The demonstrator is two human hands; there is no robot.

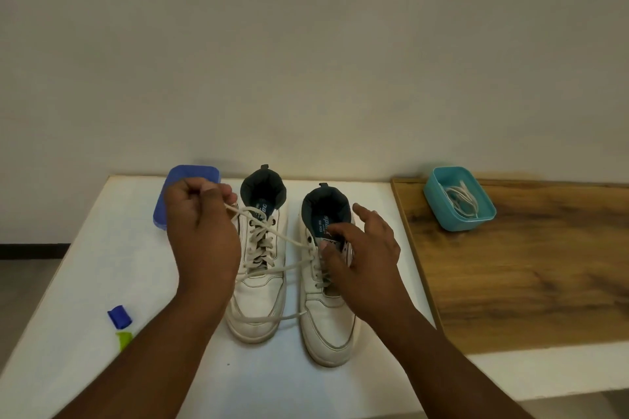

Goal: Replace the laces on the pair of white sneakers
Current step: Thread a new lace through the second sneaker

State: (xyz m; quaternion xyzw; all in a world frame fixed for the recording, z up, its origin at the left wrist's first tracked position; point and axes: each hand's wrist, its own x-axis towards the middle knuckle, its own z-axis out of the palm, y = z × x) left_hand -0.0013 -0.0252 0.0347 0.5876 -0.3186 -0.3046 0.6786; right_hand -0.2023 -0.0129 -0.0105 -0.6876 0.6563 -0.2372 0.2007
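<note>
Two white sneakers (289, 269) are sitting mid-surface, both looking barely unlaced, as the left hand (200, 224) is pinching a lace (272, 231) toward ten o'clock, the right hand (364, 248) is resting open-fingered on the right sneaker, and spare laces (459, 199) are waiting in a tub (459, 201) at two o'clock.

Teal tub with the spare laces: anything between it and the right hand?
Nothing visible. The right hand rests on the right sneaker; the teal tub sits apart on the wooden board, with only bare white tabletop and board between them. The left hand pinches the lace.
</note>
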